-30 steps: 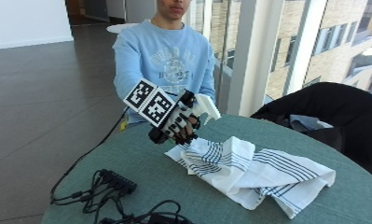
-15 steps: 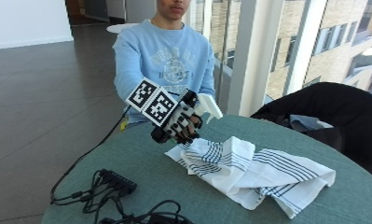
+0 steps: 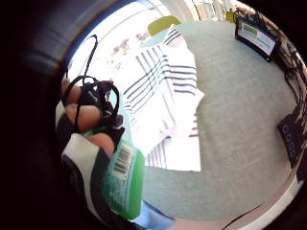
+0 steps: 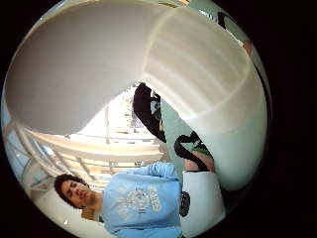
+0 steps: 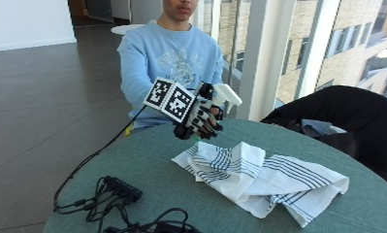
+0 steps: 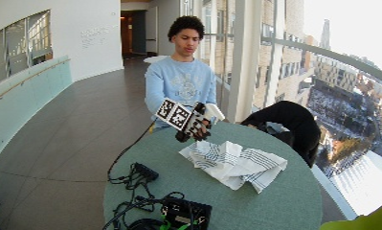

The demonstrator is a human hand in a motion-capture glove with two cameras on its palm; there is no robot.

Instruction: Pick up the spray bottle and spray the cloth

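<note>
My gloved right hand (image 5: pixel 202 121) is raised above the table's far left side, gripping the spray bottle. Its white spray head (image 5: pixel 226 94) sticks out above the fingers, pointing right, over the cloth. In the little finger side palm view the fingers (image 3: pixel 84 115) curl round the bottle's green labelled body (image 3: pixel 123 179). The white spray head (image 4: pixel 148 64) fills the thumb side palm view. A white cloth with dark stripes (image 5: pixel 261 177) lies crumpled on the green round table (image 5: pixel 148 160), just below and right of the hand. The same cloth (image 6: pixel 232 163) shows in the wide outside view.
A black power strip (image 5: pixel 120 188) and loose cables (image 5: pixel 148 225) lie at the table's near left. A black box with a screen (image 6: pixel 185 214) sits at the near edge. A chair with a dark jacket (image 5: pixel 338 114) stands beyond the table on the right.
The hand with the bottle has risen slightly and shifted a little to the right. The cloth has not moved.
</note>
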